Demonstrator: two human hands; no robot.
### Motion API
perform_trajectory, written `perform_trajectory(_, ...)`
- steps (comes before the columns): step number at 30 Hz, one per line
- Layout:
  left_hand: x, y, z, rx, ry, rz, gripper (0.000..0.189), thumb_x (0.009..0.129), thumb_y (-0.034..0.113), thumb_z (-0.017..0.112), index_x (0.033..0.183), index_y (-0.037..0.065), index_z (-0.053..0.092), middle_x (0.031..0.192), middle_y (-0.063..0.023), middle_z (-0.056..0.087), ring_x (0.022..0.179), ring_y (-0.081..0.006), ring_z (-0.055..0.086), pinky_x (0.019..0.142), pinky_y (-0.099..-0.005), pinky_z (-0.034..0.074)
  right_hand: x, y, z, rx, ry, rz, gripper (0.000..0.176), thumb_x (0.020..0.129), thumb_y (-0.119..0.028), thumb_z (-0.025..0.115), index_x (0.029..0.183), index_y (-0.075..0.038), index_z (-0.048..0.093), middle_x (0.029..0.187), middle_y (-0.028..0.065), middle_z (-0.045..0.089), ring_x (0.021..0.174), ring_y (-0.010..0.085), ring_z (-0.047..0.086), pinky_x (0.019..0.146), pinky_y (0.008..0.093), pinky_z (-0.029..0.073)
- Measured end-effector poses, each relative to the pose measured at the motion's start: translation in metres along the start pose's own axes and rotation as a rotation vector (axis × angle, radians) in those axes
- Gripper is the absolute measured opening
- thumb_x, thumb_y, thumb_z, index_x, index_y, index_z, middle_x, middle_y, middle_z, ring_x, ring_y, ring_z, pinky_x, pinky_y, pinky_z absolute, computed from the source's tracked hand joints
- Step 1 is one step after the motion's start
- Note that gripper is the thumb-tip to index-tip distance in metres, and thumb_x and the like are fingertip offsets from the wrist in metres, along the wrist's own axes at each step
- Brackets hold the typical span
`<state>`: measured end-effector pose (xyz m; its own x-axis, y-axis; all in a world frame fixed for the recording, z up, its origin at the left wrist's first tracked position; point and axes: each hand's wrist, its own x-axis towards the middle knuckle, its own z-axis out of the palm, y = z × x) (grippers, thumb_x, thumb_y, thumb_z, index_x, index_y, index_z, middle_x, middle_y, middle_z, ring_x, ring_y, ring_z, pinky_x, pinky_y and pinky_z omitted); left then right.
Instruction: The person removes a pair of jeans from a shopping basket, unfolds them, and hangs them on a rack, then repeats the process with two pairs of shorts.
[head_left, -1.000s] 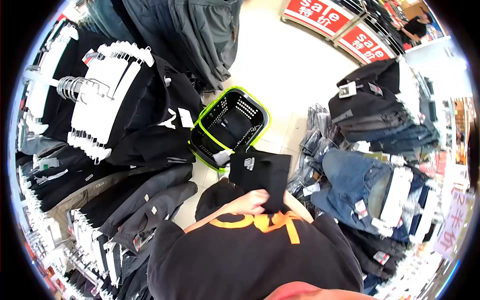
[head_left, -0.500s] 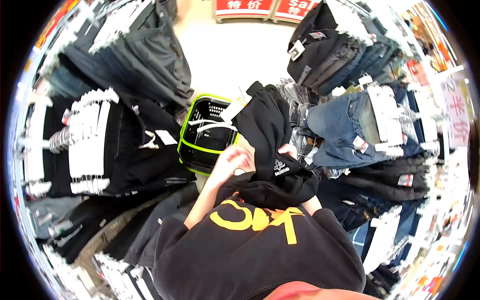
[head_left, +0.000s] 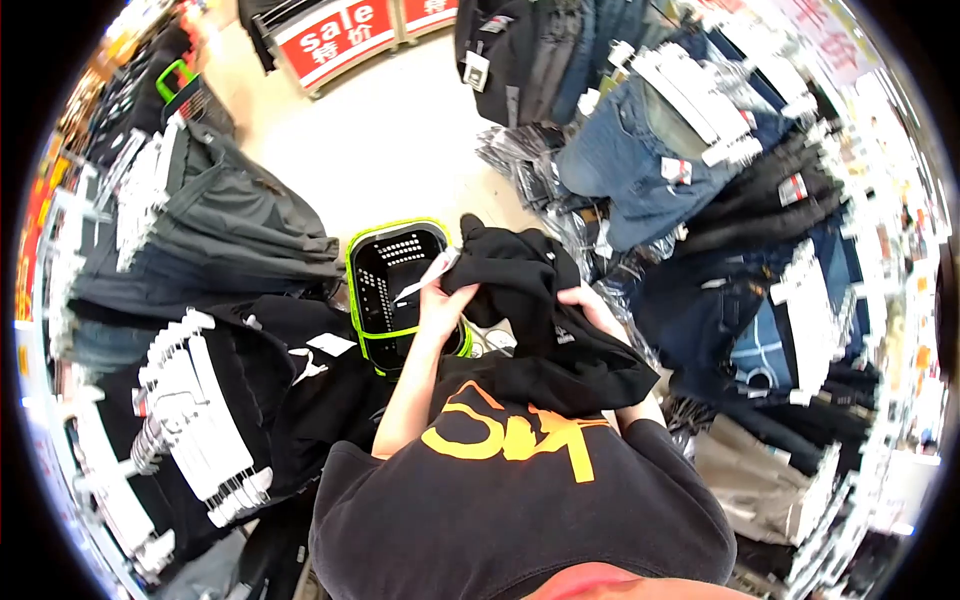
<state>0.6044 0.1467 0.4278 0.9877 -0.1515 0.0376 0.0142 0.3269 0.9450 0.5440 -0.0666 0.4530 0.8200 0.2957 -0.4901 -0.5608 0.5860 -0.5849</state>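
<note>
A black garment (head_left: 520, 290) with a small white print hangs bunched between my hands, in front of my chest. My left hand (head_left: 442, 308) has its thumb and fingers closed on the garment's left edge, close to a white paper tag (head_left: 436, 268). On the right side, my right hand (head_left: 590, 305) grips the same garment, its fingers partly hidden by the cloth. Just beyond my left hand is a black basket (head_left: 385, 280) with a lime-green rim, standing on the floor.
Racks of dark trousers (head_left: 235, 205) and black clothes (head_left: 300, 400) line the left. Blue jeans (head_left: 630, 165) and dark trousers hang at the right, beside plastic-wrapped items (head_left: 570, 225). A red sale sign (head_left: 335, 40) and another green-handled basket (head_left: 190, 95) are farther off.
The view has turned, so the racks and sign have shifted. My left hand, apart from the garment's edge before, now grips it near the tag. The garment's upper part is lower and more bunched.
</note>
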Motion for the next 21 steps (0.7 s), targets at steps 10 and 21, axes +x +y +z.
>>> perform_trajectory(10,-0.009,0.042,0.039,0.647,-0.396,0.775,0.024,0.058,0.007,0.067,0.078,0.005,0.055,0.07,-0.0081,0.053,0.063,-0.0224,0.053,0.057,-0.0277,0.043,-0.041,0.017,0.026,-0.17,0.028,-0.533,0.049,0.075,-0.01,0.052,0.119,-0.002,0.034,0.117,0.0115,0.042,0.109,0.0188,0.039,0.094,0.0282,0.026)
perform_trajectory(21,-0.055,-0.012,0.041,0.649,-0.599,0.532,0.049,0.064,0.008,0.062,0.107,0.005,0.04,0.093,-0.015,0.055,0.078,-0.0311,0.056,0.065,-0.0322,0.045,-0.071,0.051,0.037,-0.635,0.489,-0.755,0.014,0.082,-0.009,0.047,0.09,0.001,0.052,0.076,-0.0006,0.054,0.07,0.0042,0.047,0.062,0.0183,0.039)
